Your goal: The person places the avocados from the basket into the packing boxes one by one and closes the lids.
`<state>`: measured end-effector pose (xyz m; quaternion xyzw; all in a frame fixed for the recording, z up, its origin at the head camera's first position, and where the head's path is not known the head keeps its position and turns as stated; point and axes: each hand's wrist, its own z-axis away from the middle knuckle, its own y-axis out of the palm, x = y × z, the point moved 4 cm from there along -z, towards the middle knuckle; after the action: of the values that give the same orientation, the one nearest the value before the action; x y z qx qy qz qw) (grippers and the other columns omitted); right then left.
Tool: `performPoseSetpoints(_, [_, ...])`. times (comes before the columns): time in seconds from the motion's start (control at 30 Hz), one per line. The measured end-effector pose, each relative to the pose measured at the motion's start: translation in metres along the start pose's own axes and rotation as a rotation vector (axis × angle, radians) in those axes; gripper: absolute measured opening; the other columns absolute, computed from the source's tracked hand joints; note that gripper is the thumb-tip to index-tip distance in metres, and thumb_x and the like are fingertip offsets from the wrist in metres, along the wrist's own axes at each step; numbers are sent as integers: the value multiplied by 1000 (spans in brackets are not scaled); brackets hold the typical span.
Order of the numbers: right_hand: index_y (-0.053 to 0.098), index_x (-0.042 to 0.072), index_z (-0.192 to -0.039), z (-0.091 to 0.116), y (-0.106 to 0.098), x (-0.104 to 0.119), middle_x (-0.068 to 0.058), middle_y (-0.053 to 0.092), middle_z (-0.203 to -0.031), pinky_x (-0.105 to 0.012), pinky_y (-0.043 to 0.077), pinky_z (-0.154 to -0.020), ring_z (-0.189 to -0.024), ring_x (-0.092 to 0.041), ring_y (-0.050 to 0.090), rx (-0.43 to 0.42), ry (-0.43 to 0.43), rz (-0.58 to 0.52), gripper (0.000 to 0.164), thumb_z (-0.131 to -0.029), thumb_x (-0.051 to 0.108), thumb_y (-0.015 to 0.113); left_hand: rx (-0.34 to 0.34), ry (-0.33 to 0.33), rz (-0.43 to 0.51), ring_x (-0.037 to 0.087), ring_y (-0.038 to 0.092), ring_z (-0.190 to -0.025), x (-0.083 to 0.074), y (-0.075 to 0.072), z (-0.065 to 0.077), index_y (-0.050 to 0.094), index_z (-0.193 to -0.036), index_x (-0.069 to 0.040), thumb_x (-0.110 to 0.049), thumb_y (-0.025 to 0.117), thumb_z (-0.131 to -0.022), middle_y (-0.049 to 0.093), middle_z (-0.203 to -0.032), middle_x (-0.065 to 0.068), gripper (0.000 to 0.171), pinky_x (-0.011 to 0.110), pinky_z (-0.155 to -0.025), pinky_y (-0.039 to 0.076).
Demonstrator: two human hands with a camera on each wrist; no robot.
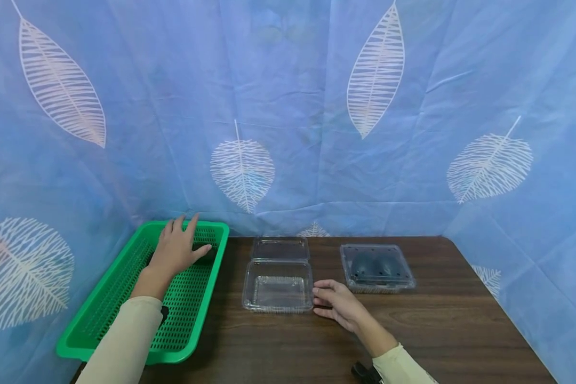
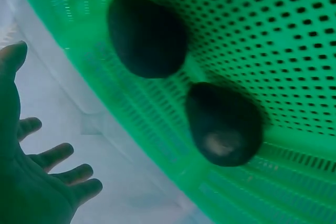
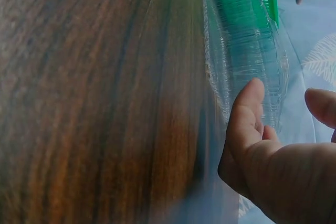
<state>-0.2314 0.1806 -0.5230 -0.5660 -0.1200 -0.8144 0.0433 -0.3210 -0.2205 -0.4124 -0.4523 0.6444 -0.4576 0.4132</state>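
Note:
My left hand [image 1: 175,250] is over the far end of the green plastic basket [image 1: 208,298], fingers spread, holding nothing. In the left wrist view, two dark avocados [image 2: 148,35] lie inside the basket at one end, apart from the hand. An empty clear plastic clamshell box [image 1: 278,301] stands on the table with its lid [image 1: 280,249] folded back. At the right side of this box is my right hand [image 1: 338,305], fingers lightly bent, fingertips right at its wall. The right wrist view shows the thumb held away from the box.
A second clear clamshell box [image 1: 379,282], lid down, sits to the right with two dark avocados [image 1: 362,265] inside. The brown wooden table [image 1: 437,320] ends against a blue curtain [image 1: 293,106] with white leaf prints.

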Motion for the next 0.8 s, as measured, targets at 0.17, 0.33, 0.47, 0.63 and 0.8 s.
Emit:
performPoseSetpoints(0.17, [41,-6,-143,-2,0,-1,-12,52,-118,-34,59,-85,-98,-20,58,3,0,-2,52,-105,21,62,60,-18,3,64,28,-142,17,9,3,25,-163,-3,-48,73,-94,28,-156,41,96,76,-113,27])
performPoseSetpoints(0.33, [39,-9,-143,-3,2,0,-14,51,-118,-33,58,-83,-97,-19,57,13,0,-11,51,-105,18,61,90,-47,9,65,29,-140,34,19,6,26,-161,1,-52,75,-91,28,-154,43,100,76,-109,30])
performPoseSetpoints(0.47, [39,-8,-143,-2,3,0,-13,51,-116,-32,58,-82,-96,-19,57,7,2,-15,48,-106,15,58,94,-60,36,65,29,-139,45,28,8,24,-162,1,-54,78,-88,25,-156,43,106,77,-106,33])
performPoseSetpoints(0.63, [40,-7,-142,-2,4,-1,-11,52,-113,-31,58,-82,-94,-18,57,10,13,-26,46,-106,15,57,123,-84,25,67,24,-142,56,35,12,22,-163,0,-55,76,-89,20,-159,43,107,80,-107,28])
performPoseSetpoints(0.8, [40,-7,-141,-2,4,-2,-11,51,-114,-31,58,-82,-95,-17,57,15,32,-46,47,-105,16,59,174,-100,35,69,18,-143,64,44,14,22,-162,3,-52,76,-90,18,-160,44,104,81,-109,24])
